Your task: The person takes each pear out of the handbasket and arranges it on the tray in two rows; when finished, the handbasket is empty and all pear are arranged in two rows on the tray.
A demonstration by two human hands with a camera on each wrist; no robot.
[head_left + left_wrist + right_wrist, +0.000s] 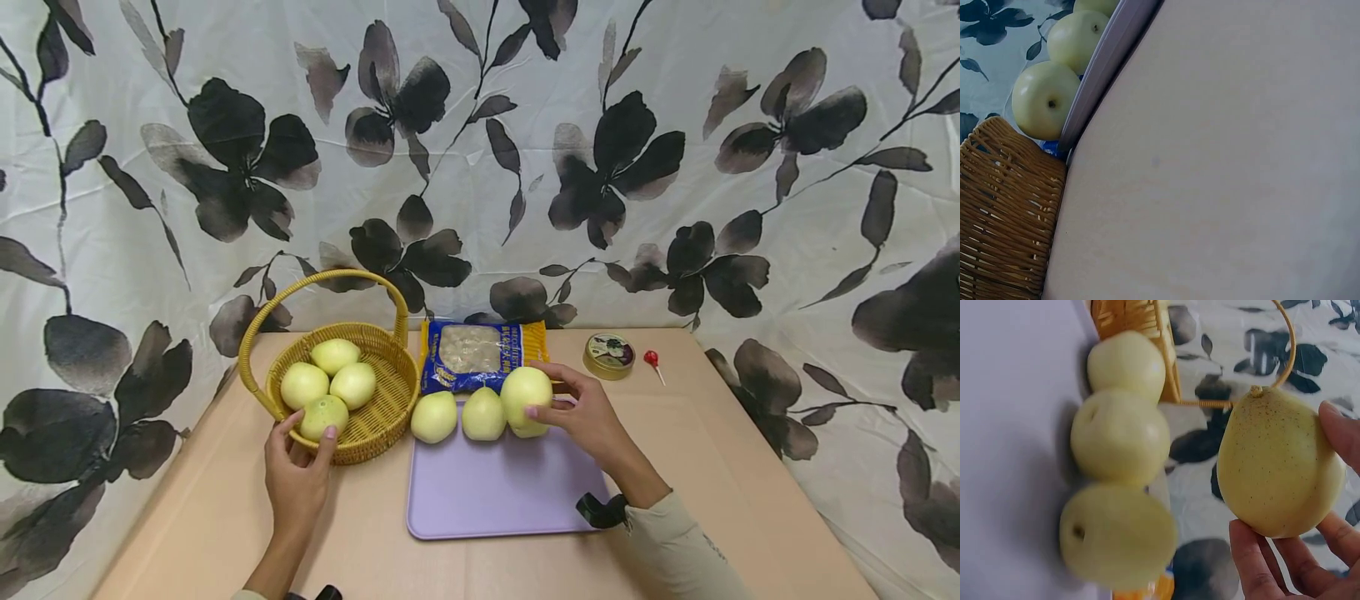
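My left hand [298, 475] grips a pale yellow-green pear [324, 417] at the near rim of the wicker basket [390, 400], thumb on its right and fingers on its left. Several more pears, such as one pear [336, 356], lie behind it in the basket. My right hand [581, 408] holds another pear [1282, 469] between thumb and fingers, raised over the far edge of the lilac tray [502, 492]. Three pears [1119, 437] stand in a row along that edge; the held one partly covers the rightmost in the head view. The left wrist view does not show the left hand.
A blue and yellow packet [471, 357] lies behind the pears. To its right are a round tin [609, 356] and a red lollipop [652, 360]. The basket's tall handle [258, 321] arches up. A flowered cloth [510, 167] hangs behind the table [675, 433].
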